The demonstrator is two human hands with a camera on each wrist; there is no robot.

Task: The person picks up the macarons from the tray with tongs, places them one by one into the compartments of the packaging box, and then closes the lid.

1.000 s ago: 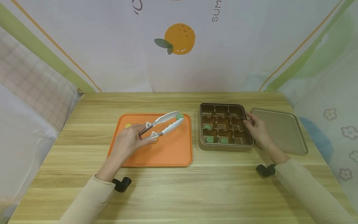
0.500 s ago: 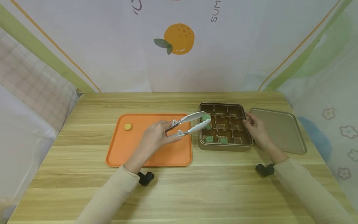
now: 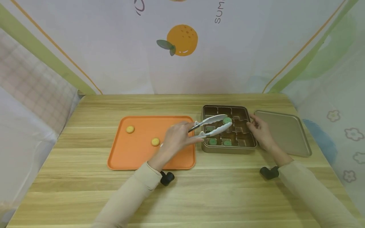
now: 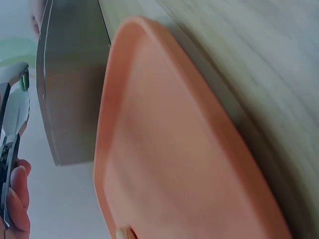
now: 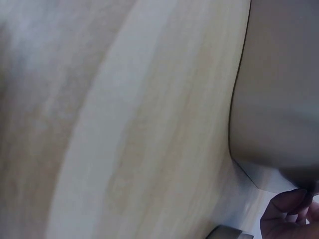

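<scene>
My left hand (image 3: pixel 177 136) grips metal tongs (image 3: pixel 203 125) with white tips. Between those tips a round green cookie (image 3: pixel 227 120) is pinched, held over the middle of a brown tin (image 3: pixel 228 150) divided into compartments. Green cookies lie in the tin's front-left compartment, the front-middle one and the middle-left one, the last partly behind the tongs. The thumb and fingers of my right hand (image 3: pixel 263 134) hold the tin's right wall. In the left wrist view the tongs (image 4: pixel 15 112) rise beside the tin's side (image 4: pixel 75 84).
An orange tray (image 3: pixel 128 161) lies left of the tin, bearing a yellow cookie (image 3: pixel 130 129) and another yellow cookie (image 3: pixel 155 142); a further bit of yellow shows behind my left hand. A flat tin lid (image 3: pixel 285 133) rests to the right on the wooden table (image 3: pixel 216 190).
My left hand has carried the tongs and green cookie rightward, from above the orange tray to over the tin. My right hand has stayed at the tin's right side.
</scene>
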